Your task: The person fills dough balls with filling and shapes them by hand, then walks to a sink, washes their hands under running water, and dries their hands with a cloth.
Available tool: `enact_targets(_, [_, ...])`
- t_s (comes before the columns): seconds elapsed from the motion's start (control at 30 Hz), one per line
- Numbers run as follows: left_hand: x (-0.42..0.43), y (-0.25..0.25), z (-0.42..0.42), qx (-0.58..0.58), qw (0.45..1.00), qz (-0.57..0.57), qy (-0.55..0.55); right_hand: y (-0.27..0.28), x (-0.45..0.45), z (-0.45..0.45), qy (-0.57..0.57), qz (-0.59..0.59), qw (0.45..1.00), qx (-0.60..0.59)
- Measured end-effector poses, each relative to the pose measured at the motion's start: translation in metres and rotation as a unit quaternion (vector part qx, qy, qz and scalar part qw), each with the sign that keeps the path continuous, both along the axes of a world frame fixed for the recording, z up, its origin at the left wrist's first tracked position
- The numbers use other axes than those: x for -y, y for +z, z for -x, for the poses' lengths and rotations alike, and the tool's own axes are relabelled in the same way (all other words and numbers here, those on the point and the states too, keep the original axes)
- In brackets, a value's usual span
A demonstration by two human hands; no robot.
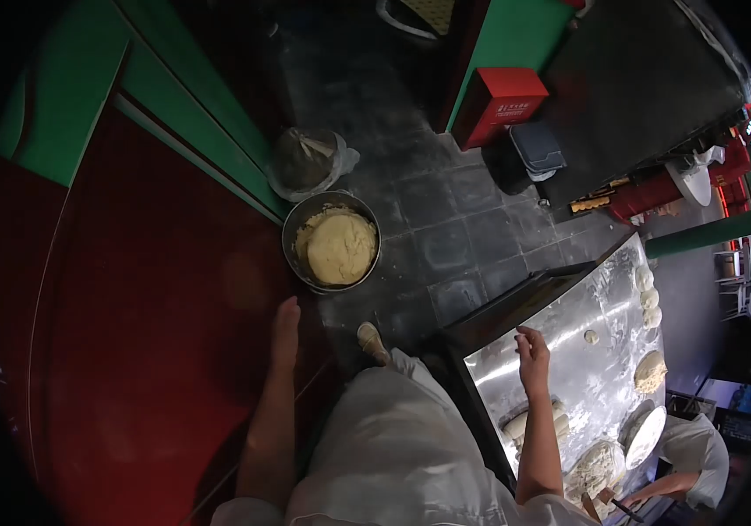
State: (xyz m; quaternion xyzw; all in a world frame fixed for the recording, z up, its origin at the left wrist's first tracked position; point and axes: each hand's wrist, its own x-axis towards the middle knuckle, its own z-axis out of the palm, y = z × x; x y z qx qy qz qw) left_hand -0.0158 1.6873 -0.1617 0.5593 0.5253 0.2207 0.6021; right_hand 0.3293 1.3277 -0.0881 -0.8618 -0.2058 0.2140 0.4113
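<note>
Garment: we wear a loose, off-white cloth garment (384, 438).
Sleeves: our short, pale cloth sleeves (248, 513) leave both forearms (539, 447) bare.
Footwear: we show one tan shoe (373, 342).

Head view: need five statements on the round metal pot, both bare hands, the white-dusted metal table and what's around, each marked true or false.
1. The round metal pot on the floor holds a mass of pale yellow dough. True.
2. The bare left hand grips the pot's rim. False: it is apart from the pot.
3. In this view, the bare right hand overlaps the white-dusted metal table. True.
4. The square floor tiles are bright white. False: they are dark grey.
5. A co-worker in a white top is at the table's edge, lower right. True.
</note>
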Motion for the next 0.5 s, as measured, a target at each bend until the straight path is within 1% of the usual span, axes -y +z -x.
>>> enact_targets(0.03, [-0.01, 0.011, 0.002, 0.0, 1.0, -0.002, 0.011, 0.001, -0.007, -0.013, -0.012, 0.017, 1.0, -0.004])
enact_targets(0.07, [-0.015, 0.003, 0.016, -0.002, 1.0, 0.007, 0.014, 0.004, -0.018, -0.024, -0.024, 0.032, 0.999, -0.009])
enact_targets(0.1, [-0.023, -0.014, 0.031, -0.014, 0.998, 0.032, 0.058, 0.018, -0.038, -0.034, 0.007, 0.043, 0.999, 0.024])
enact_targets(0.13, [-0.032, -0.01, 0.031, -0.02, 0.993, 0.053, 0.1, 0.018, -0.056, -0.041, 0.009, 0.045, 0.999, 0.028])
enact_targets(0.17, [-0.029, -0.004, 0.03, -0.017, 0.987, 0.104, 0.125, 0.013, -0.073, -0.05, 0.022, 0.014, 0.999, 0.041])
enact_targets(0.2, [-0.032, -0.003, 0.033, -0.009, 0.986, 0.104, 0.127, 0.015, -0.09, -0.061, 0.036, -0.018, 0.998, 0.054])
enact_targets(0.23, [-0.034, -0.004, 0.04, -0.015, 0.983, 0.138, 0.116, 0.03, -0.115, -0.064, 0.048, -0.006, 0.999, 0.018])
enact_targets(0.27, [-0.037, -0.005, 0.047, -0.022, 0.979, 0.171, 0.105, 0.02, -0.132, -0.071, 0.071, -0.039, 0.993, 0.088])
enact_targets(0.33, [-0.047, -0.012, 0.058, -0.026, 0.975, 0.201, 0.087, 0.031, -0.169, -0.081, 0.106, -0.013, 0.992, 0.06])
enact_targets(0.37, [-0.046, -0.016, 0.062, -0.022, 0.975, 0.199, 0.094, 0.033, -0.186, -0.087, 0.122, 0.003, 0.99, 0.073])
enact_targets(0.4, [-0.042, -0.021, 0.068, -0.031, 0.983, 0.167, 0.072, 0.031, -0.199, -0.096, 0.128, 0.002, 0.989, 0.075])
enact_targets(0.47, [-0.032, -0.032, 0.074, -0.05, 0.993, 0.103, 0.026, 0.025, -0.221, -0.119, 0.143, 0.053, 0.988, 0.038])
enact_targets(0.5, [-0.027, -0.042, 0.078, -0.079, 0.987, 0.134, 0.041, 0.01, -0.226, -0.136, 0.139, 0.042, 0.989, 0.024])
